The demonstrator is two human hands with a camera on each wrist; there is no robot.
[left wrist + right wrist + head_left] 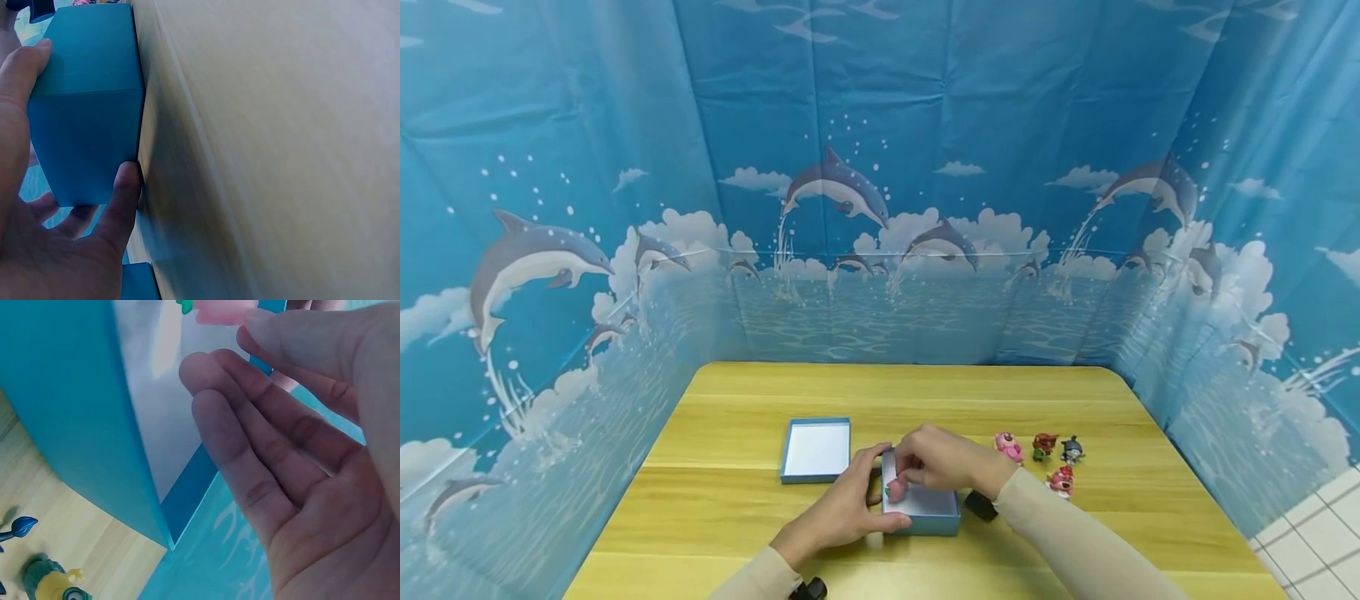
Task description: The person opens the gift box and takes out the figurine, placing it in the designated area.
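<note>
A blue open box [934, 525] with a white inside stands on the table. My left hand [848, 510] grips its left end, thumb at the near side and fingers at the far end; the left wrist view shows them against the blue walls [87, 144]. Over the box, my right hand [946, 458] pinches a small pink toy figure [895, 489] with a green part between thumb and index finger. The right wrist view shows the pink figure [222, 311] at its top edge, cut off, with the other fingers loosely bent above the white inside.
Left of the box lies a blue-rimmed white lid [817, 479]. To the right stand several small figures: a pink one [1009, 447], a brown one [1043, 447], a grey-blue one [1072, 451] and a red-and-pink one [1061, 482]. A dolphin-print curtain [865, 308] surrounds the wooden table [730, 433].
</note>
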